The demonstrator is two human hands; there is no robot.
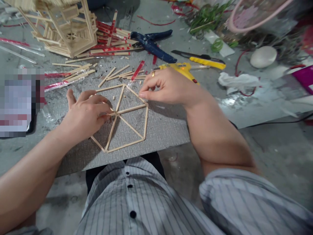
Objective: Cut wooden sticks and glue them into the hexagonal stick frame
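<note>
A flat hexagon frame of thin wooden sticks (129, 125), with spokes meeting at a hub, lies on a grey textured board (161, 127). My left hand (85, 114) rests over the frame's left side, its fingertips pinched at the hub. My right hand (166, 86), a ring on one finger, pinches a stick at the frame's upper right edge. Both forearms reach in from below, above my striped shirt.
Loose sticks (119, 73) and red-wrapped bundles (110, 36) lie behind the frame, beside a stick-built model house (66, 29). A yellow glue gun (182, 69), blue pliers (153, 44), a yellow utility knife (205, 61), crumpled tissue (234, 81) and a white egg shape (263, 56) lie farther back.
</note>
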